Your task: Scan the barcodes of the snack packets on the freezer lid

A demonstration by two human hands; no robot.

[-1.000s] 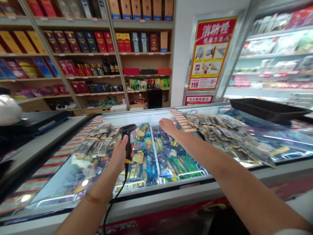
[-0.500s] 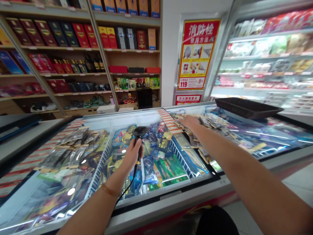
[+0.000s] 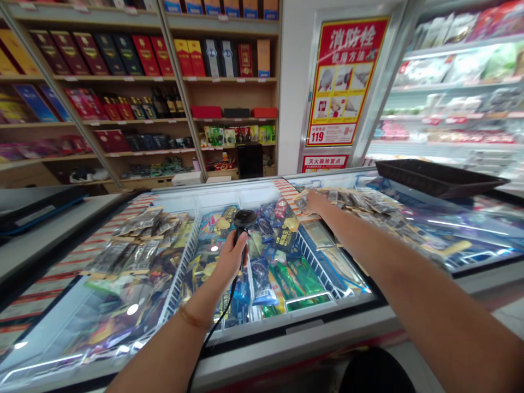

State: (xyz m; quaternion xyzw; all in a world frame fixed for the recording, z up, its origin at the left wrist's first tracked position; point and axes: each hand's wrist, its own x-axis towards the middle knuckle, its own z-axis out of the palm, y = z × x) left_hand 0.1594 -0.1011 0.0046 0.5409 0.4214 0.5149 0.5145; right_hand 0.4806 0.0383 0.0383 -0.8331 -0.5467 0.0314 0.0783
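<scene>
My left hand (image 3: 232, 254) is wrapped round the handle of a black barcode scanner (image 3: 244, 218), whose head points away over the open middle of a chest freezer (image 3: 352, 322). Its black cable (image 3: 223, 314) runs down past my wrist. Across the freezer, my right hand (image 3: 316, 202) has its fingers closed at a small clear packet (image 3: 302, 203) with a tan edge, beside the striped lid edge. The fingertips are partly hidden. More such packets (image 3: 368, 201) lie piled on the glass to its right. A second pile of packets (image 3: 135, 240) rests on the left glass.
Bagged frozen goods (image 3: 262, 273) fill white wire baskets (image 3: 313, 259) inside the freezer. A black tray (image 3: 440, 176) sits on the right end. Behind are shelves of boxed goods (image 3: 147, 54), a red fire-hydrant poster (image 3: 346, 82) and a lit refrigerated display (image 3: 454, 103).
The view has swung slightly left. Packets that lay under my right forearm at the lid's edge no longer show there. My left hand still holds the scanner in much the same place.
</scene>
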